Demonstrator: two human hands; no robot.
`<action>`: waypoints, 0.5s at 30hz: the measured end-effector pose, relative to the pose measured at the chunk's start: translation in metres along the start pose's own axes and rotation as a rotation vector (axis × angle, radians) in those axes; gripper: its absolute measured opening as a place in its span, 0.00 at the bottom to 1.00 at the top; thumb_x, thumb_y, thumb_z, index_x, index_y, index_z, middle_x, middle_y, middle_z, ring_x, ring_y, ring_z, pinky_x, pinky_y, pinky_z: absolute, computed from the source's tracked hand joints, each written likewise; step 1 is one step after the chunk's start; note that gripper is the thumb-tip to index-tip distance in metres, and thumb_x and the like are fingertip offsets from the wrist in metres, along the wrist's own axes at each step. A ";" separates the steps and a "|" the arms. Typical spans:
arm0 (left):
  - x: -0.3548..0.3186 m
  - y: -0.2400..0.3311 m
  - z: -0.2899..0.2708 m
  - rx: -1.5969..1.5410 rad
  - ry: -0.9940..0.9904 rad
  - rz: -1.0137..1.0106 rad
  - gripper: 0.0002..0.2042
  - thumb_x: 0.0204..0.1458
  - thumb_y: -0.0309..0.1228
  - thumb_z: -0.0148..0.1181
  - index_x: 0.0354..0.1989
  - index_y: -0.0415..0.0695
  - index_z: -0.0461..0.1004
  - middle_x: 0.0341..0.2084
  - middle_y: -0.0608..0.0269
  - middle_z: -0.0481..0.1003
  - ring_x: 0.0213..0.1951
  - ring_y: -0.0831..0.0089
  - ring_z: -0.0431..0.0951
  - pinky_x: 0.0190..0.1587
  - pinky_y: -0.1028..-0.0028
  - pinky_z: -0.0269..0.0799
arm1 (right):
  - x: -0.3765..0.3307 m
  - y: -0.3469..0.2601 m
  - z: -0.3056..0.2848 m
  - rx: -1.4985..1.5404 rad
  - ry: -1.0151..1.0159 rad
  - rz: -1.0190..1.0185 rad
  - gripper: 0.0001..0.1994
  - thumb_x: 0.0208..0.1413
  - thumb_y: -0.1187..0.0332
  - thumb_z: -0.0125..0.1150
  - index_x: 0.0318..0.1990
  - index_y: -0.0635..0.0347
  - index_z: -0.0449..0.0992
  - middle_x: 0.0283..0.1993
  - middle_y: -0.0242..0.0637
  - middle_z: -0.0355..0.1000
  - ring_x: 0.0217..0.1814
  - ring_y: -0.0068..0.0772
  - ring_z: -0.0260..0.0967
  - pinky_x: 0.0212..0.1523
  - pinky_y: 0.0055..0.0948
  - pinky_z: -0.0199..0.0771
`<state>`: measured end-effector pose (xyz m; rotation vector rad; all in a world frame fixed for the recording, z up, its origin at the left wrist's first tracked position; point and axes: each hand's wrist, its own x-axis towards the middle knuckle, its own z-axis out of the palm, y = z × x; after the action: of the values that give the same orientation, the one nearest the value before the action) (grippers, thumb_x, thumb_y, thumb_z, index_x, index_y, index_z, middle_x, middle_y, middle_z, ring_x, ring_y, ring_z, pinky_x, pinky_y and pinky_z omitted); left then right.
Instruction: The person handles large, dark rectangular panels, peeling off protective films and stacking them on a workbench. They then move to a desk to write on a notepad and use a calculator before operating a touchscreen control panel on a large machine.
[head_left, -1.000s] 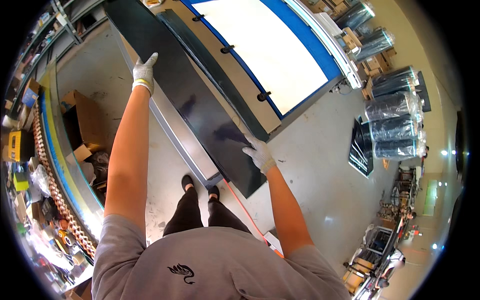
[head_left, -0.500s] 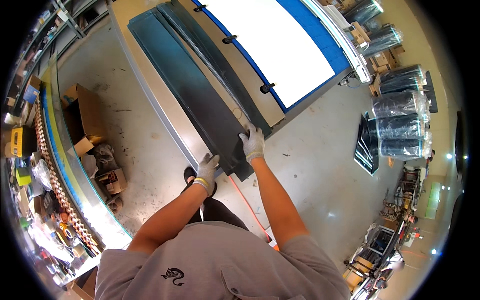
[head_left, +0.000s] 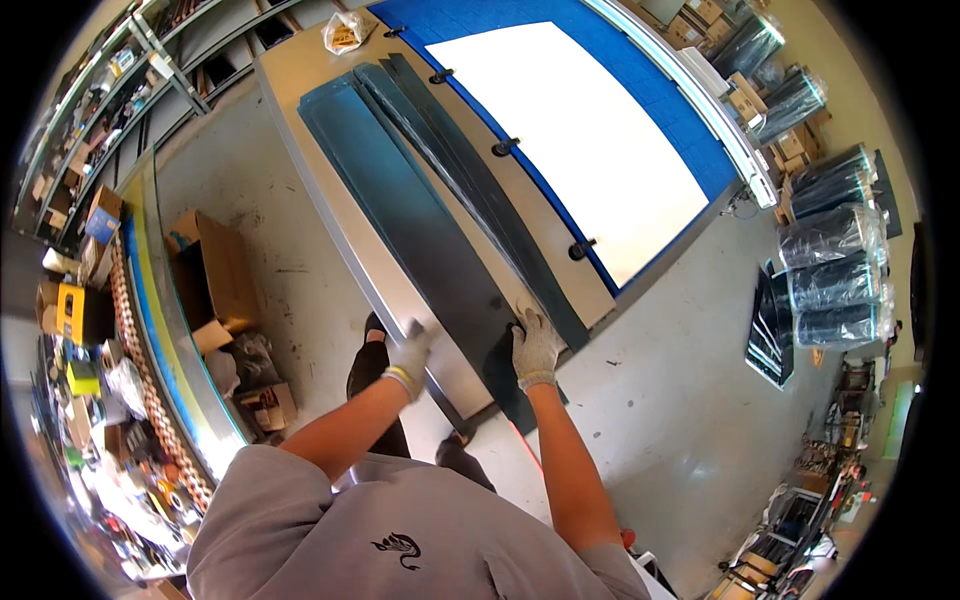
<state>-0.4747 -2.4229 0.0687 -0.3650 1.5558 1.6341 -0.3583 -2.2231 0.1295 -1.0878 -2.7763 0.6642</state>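
A long stack of dark, thin sheets (head_left: 410, 210) lies lengthwise on the table, its near end jutting past the table's edge. Beside it on the right is a narrower dark strip (head_left: 470, 205) with a glossy edge. My right hand (head_left: 535, 350), in a pale knitted glove, rests at the right edge of the stack's near end. Its fingers are stretched out and slightly apart. My left hand (head_left: 408, 362), gloved too, is over the table's left edge, left of the stack. Motion smears its fingers, and whether it touches the stack is unclear.
A white sheet (head_left: 580, 130) lies on the blue surface (head_left: 690, 130) at the right, with black knobs (head_left: 503, 147) along its edge. A plastic bag (head_left: 346, 32) sits at the table's far end. An open cardboard box (head_left: 225, 265) and a glass-like panel (head_left: 185, 330) stand left.
My view has shifted, so the table sits lower and further right. My left hand has come away from the stack's near left corner. My right hand stays by the stack's right edge.
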 end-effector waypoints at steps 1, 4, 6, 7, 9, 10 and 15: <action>0.013 0.041 -0.005 0.040 0.061 0.072 0.38 0.56 0.45 0.57 0.70 0.40 0.49 0.65 0.55 0.58 0.64 0.66 0.59 0.62 0.68 0.54 | 0.019 -0.010 0.007 0.039 0.006 -0.015 0.22 0.58 0.64 0.56 0.58 0.61 0.68 0.58 0.52 0.66 0.60 0.55 0.63 0.58 0.44 0.65; 0.078 0.123 -0.044 -0.178 0.135 0.239 0.42 0.57 0.45 0.55 0.71 0.37 0.40 0.70 0.53 0.48 0.69 0.63 0.51 0.68 0.65 0.45 | 0.085 -0.079 0.021 0.071 -0.040 -0.115 0.23 0.58 0.64 0.56 0.59 0.62 0.66 0.59 0.53 0.65 0.60 0.54 0.63 0.59 0.43 0.64; 0.116 0.170 -0.058 -0.204 0.152 0.253 0.43 0.56 0.44 0.56 0.71 0.38 0.39 0.71 0.53 0.46 0.70 0.63 0.49 0.69 0.65 0.43 | 0.141 -0.122 0.049 0.073 -0.053 -0.133 0.24 0.59 0.64 0.55 0.60 0.63 0.64 0.59 0.54 0.65 0.60 0.55 0.63 0.60 0.43 0.64; 0.129 0.187 -0.065 -0.219 0.170 0.249 0.43 0.56 0.44 0.57 0.71 0.38 0.38 0.71 0.53 0.44 0.71 0.62 0.47 0.70 0.64 0.42 | 0.170 -0.144 0.063 0.083 -0.082 -0.123 0.24 0.59 0.63 0.54 0.61 0.63 0.63 0.59 0.53 0.64 0.60 0.55 0.63 0.60 0.44 0.65; 0.152 0.214 -0.070 -0.230 0.167 0.214 0.42 0.56 0.41 0.57 0.71 0.39 0.38 0.72 0.52 0.42 0.72 0.63 0.43 0.70 0.66 0.37 | 0.228 -0.183 0.089 0.121 -0.116 -0.059 0.25 0.59 0.61 0.55 0.61 0.64 0.63 0.60 0.54 0.64 0.60 0.55 0.64 0.60 0.43 0.67; 0.161 0.225 -0.073 -0.233 0.174 0.197 0.42 0.56 0.40 0.58 0.72 0.40 0.37 0.72 0.51 0.41 0.72 0.64 0.42 0.71 0.66 0.35 | 0.253 -0.198 0.103 0.146 -0.135 -0.014 0.24 0.59 0.62 0.55 0.59 0.64 0.64 0.59 0.55 0.64 0.60 0.56 0.64 0.59 0.43 0.66; 0.191 0.274 -0.071 -0.277 0.160 0.197 0.45 0.54 0.34 0.62 0.72 0.40 0.36 0.71 0.54 0.45 0.71 0.66 0.46 0.70 0.71 0.38 | 0.328 -0.247 0.141 0.118 -0.152 0.120 0.21 0.58 0.63 0.55 0.57 0.62 0.69 0.57 0.54 0.66 0.58 0.57 0.65 0.58 0.45 0.66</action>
<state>-0.8120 -2.3894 0.1081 -0.5131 1.5215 2.0250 -0.7896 -2.2176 0.0823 -1.2354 -2.7689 0.9498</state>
